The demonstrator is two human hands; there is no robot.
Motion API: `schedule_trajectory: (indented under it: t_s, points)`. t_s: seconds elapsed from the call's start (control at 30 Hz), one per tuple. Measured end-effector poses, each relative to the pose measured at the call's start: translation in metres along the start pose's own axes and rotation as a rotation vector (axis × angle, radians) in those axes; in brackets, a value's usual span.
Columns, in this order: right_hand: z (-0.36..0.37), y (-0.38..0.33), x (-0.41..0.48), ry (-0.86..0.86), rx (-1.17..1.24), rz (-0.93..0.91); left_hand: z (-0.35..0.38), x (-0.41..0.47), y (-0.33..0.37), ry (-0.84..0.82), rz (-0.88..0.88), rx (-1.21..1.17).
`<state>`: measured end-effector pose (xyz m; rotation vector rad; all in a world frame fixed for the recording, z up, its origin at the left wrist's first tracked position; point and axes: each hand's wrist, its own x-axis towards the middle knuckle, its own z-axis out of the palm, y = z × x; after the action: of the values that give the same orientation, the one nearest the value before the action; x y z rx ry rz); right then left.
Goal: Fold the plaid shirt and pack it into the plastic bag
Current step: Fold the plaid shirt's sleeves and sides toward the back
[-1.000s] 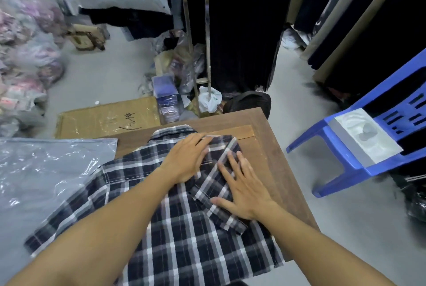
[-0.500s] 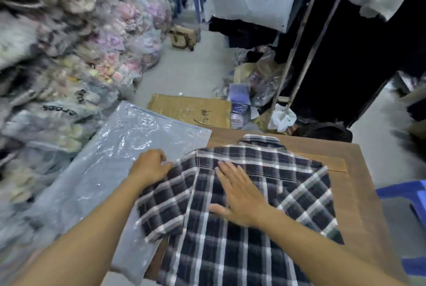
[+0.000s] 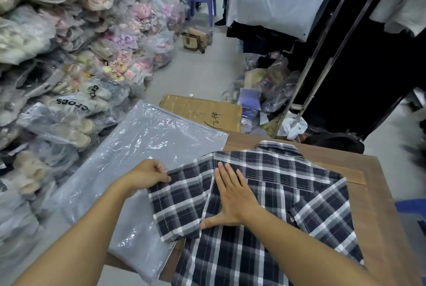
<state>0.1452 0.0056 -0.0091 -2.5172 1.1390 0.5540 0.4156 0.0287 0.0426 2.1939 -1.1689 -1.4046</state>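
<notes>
Indoors, left hand [image 3: 147, 174] pinches a sleeve of the plaid shirt [image 3: 272, 193]; right hand [image 3: 232, 195] presses flat, fingers spread, on a wooden table [image 3: 378, 216]; plastic bag [image 3: 138, 161] beneath the left hand.

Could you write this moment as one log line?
fold left sleeve | left hand pinching sleeve | right hand flat on plaid shirt

Count: one plaid shirt [image 3: 265, 193], one plastic bag [image 3: 143, 147], one desk [image 3: 373, 205], two hands [image 3: 147, 174] [image 3: 232, 195], one cardboard box [image 3: 202, 110].
</notes>
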Motion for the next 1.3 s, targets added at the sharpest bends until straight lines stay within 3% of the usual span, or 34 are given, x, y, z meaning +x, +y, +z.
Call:
schedule_trajectory:
  t_s: [0.1,0.23,0.37,0.43,0.53,0.57,0.67,0.73,0.83,0.9,0.93,1.0,1.1,1.3]
  points:
    - [-0.003,-0.001,0.001,-0.020,-0.011,0.009,-0.009,-0.009,0.020,-0.070,0.024,-0.185]
    - [-0.004,0.004,-0.003,0.006,0.100,-0.037,0.010,-0.022,0.065,-0.187,0.128,-0.196]
    - [-0.014,0.024,-0.026,0.188,0.733,-0.008,0.055,-0.028,0.108,-0.277,0.213,-0.163]
    - [-0.017,0.038,-0.037,0.331,1.038,0.178,0.083,-0.029,0.124,-0.307,0.233,-0.123]
    - [-0.023,0.051,-0.051,0.215,1.588,0.502,0.123,-0.029,0.136,-0.362,0.222,-0.028]
    - [-0.023,0.055,-0.056,0.136,1.642,0.531,0.133,-0.028,0.137,-0.403,0.206,-0.013]
    - [-0.014,0.058,-0.067,0.069,1.443,0.501,0.146,-0.024,0.130,-0.443,0.220,0.102]
    - [-0.005,0.058,-0.069,0.150,1.255,0.475,0.135,-0.019,0.122,-0.283,0.300,0.268]
    - [0.001,0.052,-0.072,0.253,0.712,0.417,0.105,-0.007,0.102,-0.010,0.443,0.560]
    - [0.002,0.039,-0.076,0.377,0.312,0.318,0.092,-0.001,0.091,0.010,0.514,0.745]
    - [0.004,0.031,-0.077,0.415,0.223,0.242,0.090,0.000,0.087,-0.026,0.531,0.818]
    - [0.006,0.014,-0.076,0.356,0.197,0.112,0.093,0.000,0.084,-0.126,0.523,0.891]
    - [0.018,0.003,-0.067,0.121,0.148,0.074,0.101,0.004,0.079,-0.246,0.462,0.998]
    - [0.036,0.012,-0.059,0.084,0.061,0.079,0.119,0.020,0.061,-0.269,0.378,1.180]
